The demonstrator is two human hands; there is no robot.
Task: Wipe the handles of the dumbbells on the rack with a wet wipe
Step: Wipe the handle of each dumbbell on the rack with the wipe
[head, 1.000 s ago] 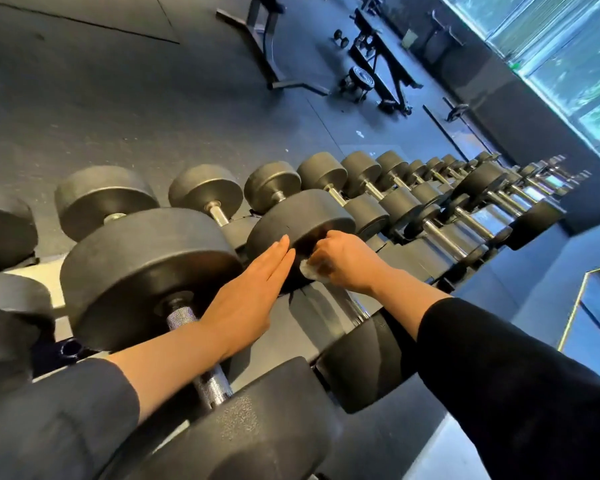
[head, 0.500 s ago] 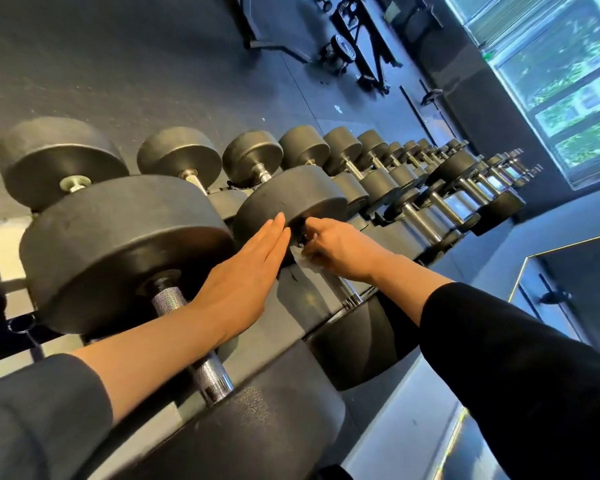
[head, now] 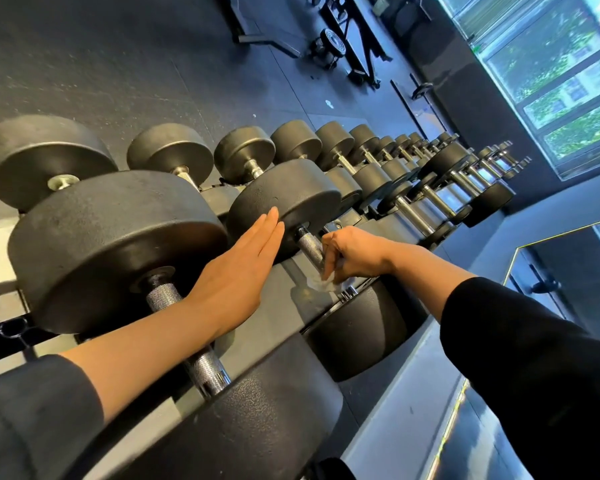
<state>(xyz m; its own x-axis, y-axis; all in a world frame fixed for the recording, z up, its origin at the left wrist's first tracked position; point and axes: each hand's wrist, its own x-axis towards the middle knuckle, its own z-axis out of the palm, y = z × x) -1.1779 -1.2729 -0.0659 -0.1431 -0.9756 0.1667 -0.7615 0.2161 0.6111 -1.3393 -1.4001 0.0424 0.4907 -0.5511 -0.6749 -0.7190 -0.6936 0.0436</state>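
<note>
A long rack [head: 302,306] carries a row of black dumbbells with knurled metal handles. My right hand [head: 354,252] grips a white wet wipe [head: 324,284] around the lower part of the handle [head: 309,245] of the second big dumbbell [head: 291,199]. The upper part of that handle shows bare. My left hand [head: 236,268] lies flat with straight fingers, its fingertips against the dumbbell's black head. The nearest dumbbell's handle [head: 201,362] passes under my left forearm.
Smaller dumbbells [head: 413,188] continue along the rack toward the windows [head: 551,84]. Dark rubber floor lies beyond the rack, with a bench and weight plates [head: 340,46] far back. A mirror panel with a yellow edge [head: 520,258] stands at the right.
My right hand has slid the wipe down the handle toward me, baring the knurled upper part. My left hand stays flat on the dumbbell head. The view has tilted.
</note>
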